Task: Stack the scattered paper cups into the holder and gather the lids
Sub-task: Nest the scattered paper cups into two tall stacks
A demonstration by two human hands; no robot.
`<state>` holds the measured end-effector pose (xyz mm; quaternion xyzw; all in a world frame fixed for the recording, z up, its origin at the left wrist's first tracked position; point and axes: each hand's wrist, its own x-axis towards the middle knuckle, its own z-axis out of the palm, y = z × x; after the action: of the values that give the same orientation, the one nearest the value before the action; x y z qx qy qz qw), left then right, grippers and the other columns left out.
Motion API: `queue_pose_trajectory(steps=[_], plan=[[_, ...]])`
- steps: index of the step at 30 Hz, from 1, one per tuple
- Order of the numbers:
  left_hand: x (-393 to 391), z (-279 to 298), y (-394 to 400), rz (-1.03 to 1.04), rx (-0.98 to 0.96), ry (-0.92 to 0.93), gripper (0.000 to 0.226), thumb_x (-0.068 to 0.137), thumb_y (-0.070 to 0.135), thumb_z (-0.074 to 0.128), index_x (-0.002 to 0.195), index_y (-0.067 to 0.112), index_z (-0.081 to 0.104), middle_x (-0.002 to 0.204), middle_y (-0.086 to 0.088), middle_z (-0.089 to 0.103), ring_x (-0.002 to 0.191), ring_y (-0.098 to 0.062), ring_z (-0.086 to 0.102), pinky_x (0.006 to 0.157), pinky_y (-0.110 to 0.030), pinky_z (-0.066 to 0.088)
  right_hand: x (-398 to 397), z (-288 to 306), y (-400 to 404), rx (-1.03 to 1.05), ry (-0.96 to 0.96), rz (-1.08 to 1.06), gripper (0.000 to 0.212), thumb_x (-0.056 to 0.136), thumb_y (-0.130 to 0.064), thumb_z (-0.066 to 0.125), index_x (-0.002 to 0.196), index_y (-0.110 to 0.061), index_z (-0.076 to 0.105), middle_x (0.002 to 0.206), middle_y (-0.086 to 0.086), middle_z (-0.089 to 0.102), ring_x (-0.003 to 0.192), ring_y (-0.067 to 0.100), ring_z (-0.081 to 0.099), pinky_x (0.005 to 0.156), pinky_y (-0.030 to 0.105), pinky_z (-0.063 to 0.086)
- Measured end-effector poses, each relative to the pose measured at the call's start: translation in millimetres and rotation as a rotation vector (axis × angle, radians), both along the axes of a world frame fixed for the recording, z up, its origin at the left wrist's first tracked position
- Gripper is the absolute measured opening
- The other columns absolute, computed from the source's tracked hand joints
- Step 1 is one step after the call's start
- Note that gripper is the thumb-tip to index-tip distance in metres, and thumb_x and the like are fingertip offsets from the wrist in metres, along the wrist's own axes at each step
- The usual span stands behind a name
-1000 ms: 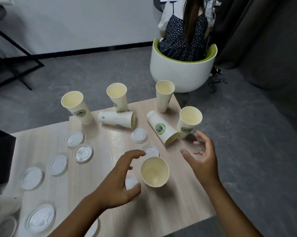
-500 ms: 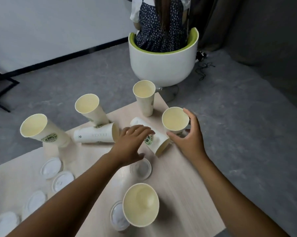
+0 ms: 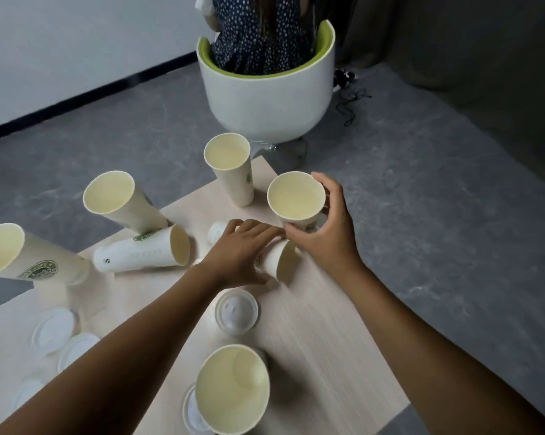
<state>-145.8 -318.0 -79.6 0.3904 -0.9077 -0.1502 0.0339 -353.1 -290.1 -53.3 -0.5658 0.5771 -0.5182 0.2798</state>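
Cups: seven on the tabletop [image 3: 327, 334], five upright, two lying; five lids (some blurred). Right hand [image 3: 324, 233] grips an upright cup [image 3: 296, 199] near the far corner; left hand [image 3: 243, 249] clasps a lying cup [image 3: 280, 262].

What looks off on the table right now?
Two cups lie on their sides: one near the table's left, mouth facing right, and another under the left hand. Loose lids are scattered about. Nothing looks spilled or crushed.
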Motion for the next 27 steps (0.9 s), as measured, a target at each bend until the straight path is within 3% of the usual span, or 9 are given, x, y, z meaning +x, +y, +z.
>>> queue_pose_trajectory(steps=[3,6,8,12,16,18,21,24,27], plan=[[0.8,20.9,6.6,0.077,0.025,0.108,0.092,0.063,0.054,0.088,0.144,0.036,0.046,0.142,0.013,0.056,0.128,-0.018,0.050,0.105,-0.041,0.036,-4.3,29.2,2.8,-0.067,-0.029,-0.023,0.089,0.066,-0.016,0.094,0.141,-0.008,0.047,0.137,0.002,0.059,0.125,0.013,0.058,0.101,0.024,0.050],[13.9,52.4,22.2,0.202,0.068,0.290,0.089,0.063,0.049,0.090,0.140,0.039,0.045,0.139,0.015,0.057,0.124,-0.016,0.053,0.103,-0.047,0.043,-7.4,71.5,12.3,-0.123,-0.106,0.023,0.088,0.066,-0.030,0.087,0.141,-0.013,0.045,0.134,-0.020,0.055,0.123,0.006,0.057,0.098,0.017,0.046],[30.2,75.6,40.1,0.304,0.081,0.428,0.090,0.062,0.044,0.091,0.138,0.042,0.043,0.138,0.015,0.058,0.123,-0.016,0.056,0.100,-0.049,0.048,-4.6,101.7,26.0,-0.135,-0.141,0.092,0.087,0.066,-0.029,0.088,0.140,-0.018,0.043,0.131,-0.032,0.054,0.124,0.006,0.058,0.098,0.018,0.046],[75.1,121.2,88.3,0.539,0.061,0.658,0.090,0.061,0.027,0.096,0.134,0.039,0.043,0.132,0.024,0.056,0.122,-0.008,0.059,0.098,-0.026,0.049,14.6,152.6,66.5,-0.126,-0.161,0.277,0.092,0.063,-0.015,0.091,0.141,-0.019,0.042,0.134,-0.025,0.057,0.127,0.014,0.059,0.099,0.024,0.051],[115.2,170.0,136.1,0.689,-0.029,0.833,0.092,0.059,0.028,0.093,0.134,0.033,0.042,0.130,0.026,0.056,0.121,-0.006,0.060,0.093,-0.022,0.051,39.9,188.5,109.5,-0.133,-0.207,0.419,0.093,0.063,-0.023,0.090,0.142,-0.025,0.042,0.138,-0.009,0.057,0.128,0.025,0.058,0.100,0.034,0.052],[126.4,196.1,157.6,0.716,-0.052,0.897,0.094,0.059,0.028,0.094,0.135,0.034,0.040,0.131,0.021,0.058,0.121,-0.010,0.061,0.091,-0.020,0.054,50.1,196.8,133.9,-0.105,-0.161,0.450,0.095,0.062,-0.020,0.092,0.142,-0.030,0.042,0.140,-0.010,0.055,0.130,0.024,0.057,0.102,0.035,0.051],[134.3,233.7,188.0,0.728,-0.129,0.972,0.095,0.058,0.029,0.094,0.134,0.039,0.038,0.133,0.009,0.058,0.118,-0.011,0.062,0.091,-0.019,0.056,62.7,197.5,168.4,-0.059,-0.089,0.447,0.095,0.061,-0.015,0.092,0.138,-0.042,0.043,0.135,-0.018,0.057,0.127,0.018,0.058,0.102,0.038,0.052],[136.2,262.0,216.2,0.703,-0.173,1.051,0.093,0.056,0.036,0.094,0.128,0.049,0.037,0.129,0.006,0.062,0.115,-0.017,0.066,0.091,-0.026,0.058,72.2,187.5,193.1,-0.014,-0.034,0.427,0.093,0.061,-0.017,0.091,0.137,-0.043,0.044,0.135,-0.016,0.058,0.125,0.016,0.059,0.103,0.046,0.052],[134.5,277.8,241.2,0.666,-0.162,1.114,0.092,0.053,0.039,0.093,0.126,0.051,0.038,0.125,0.001,0.065,0.113,-0.021,0.068,0.093,-0.036,0.059,79.3,172.0,210.5,0.033,0.023,0.394,0.093,0.060,-0.023,0.091,0.136,-0.047,0.043,0.135,-0.022,0.056,0.126,0.008,0.056,0.105,0.040,0.050]])
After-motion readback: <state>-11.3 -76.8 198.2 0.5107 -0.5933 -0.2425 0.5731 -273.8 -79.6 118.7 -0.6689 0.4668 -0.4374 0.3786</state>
